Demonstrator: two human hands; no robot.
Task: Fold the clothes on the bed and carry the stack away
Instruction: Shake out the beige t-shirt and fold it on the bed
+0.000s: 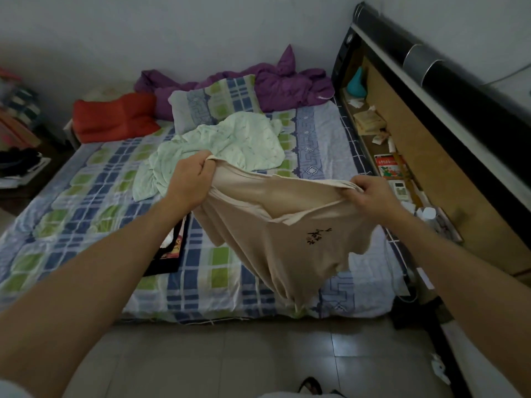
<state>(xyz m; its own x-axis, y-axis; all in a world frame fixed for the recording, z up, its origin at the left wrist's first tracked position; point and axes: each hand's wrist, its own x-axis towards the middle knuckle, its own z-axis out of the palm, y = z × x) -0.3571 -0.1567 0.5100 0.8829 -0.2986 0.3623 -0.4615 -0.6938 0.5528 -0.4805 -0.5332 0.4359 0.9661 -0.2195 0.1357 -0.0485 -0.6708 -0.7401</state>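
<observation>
Nearest, the left hand [191, 179] and right hand [370, 196] each clutch an upper edge of a beige T-shirt [275, 237], holding it spread above the near right part of the checked bed [86, 214], with a pale green garment [218, 150] crumpled farther back.

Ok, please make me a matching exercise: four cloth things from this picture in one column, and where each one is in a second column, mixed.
Things
1. beige shirt
2. pale green garment
3. red pillow
4. purple blanket

Places
A. bunched at the far edge of the bed, by the wall
B. held up by the left hand and right hand
C. lying crumpled on the middle of the bed
D. at the far left corner of the bed

Pairs: 1-B, 2-C, 3-D, 4-A
</observation>
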